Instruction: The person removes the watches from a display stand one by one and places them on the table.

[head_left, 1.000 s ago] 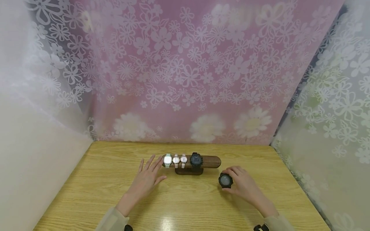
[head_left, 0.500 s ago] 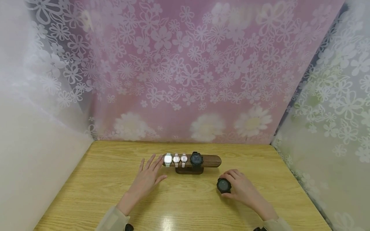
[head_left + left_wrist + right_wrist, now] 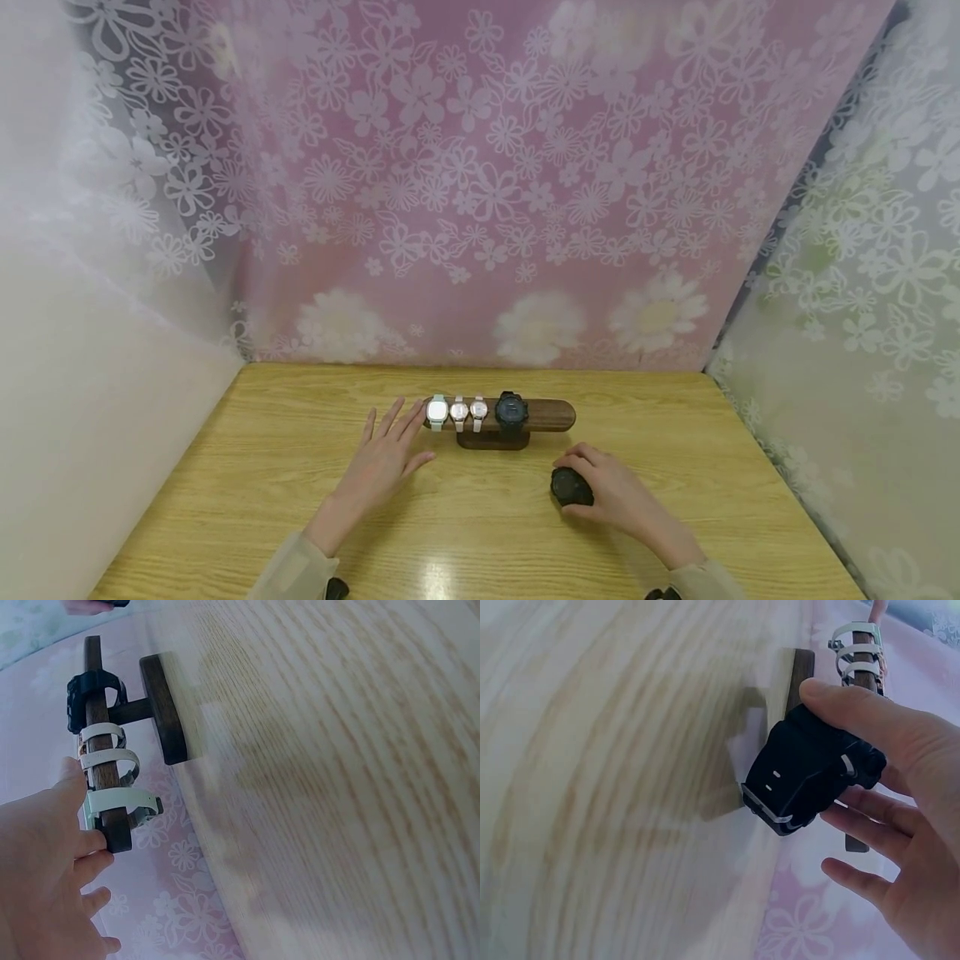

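A dark wooden watch stand [image 3: 551, 415] carries a mint-green watch [image 3: 437, 411], two slim pale-strapped watches and a bulky black watch [image 3: 512, 409]. My left hand [image 3: 381, 454] reaches the stand's left end; its fingers lie fairly straight against the bar beside the mint watch, as the left wrist view also shows. To the right and nearer, my right hand [image 3: 611, 492] holds a second black watch [image 3: 572, 487] between thumb and fingers. In the right wrist view that watch's strap [image 3: 795, 765] is looped and buckled, and it hangs over the tabletop.
The stand's foot [image 3: 492, 441] rests on a wood-grained table [image 3: 300, 433] near its back edge. The right part of the bar carries no watch. Behind hangs a pink flowered curtain [image 3: 465, 208], with pale sheets on both sides.
My right hand has moved a little left and nearer with the black watch, whose face has turned away to the left. The left hand has stayed at the stand.
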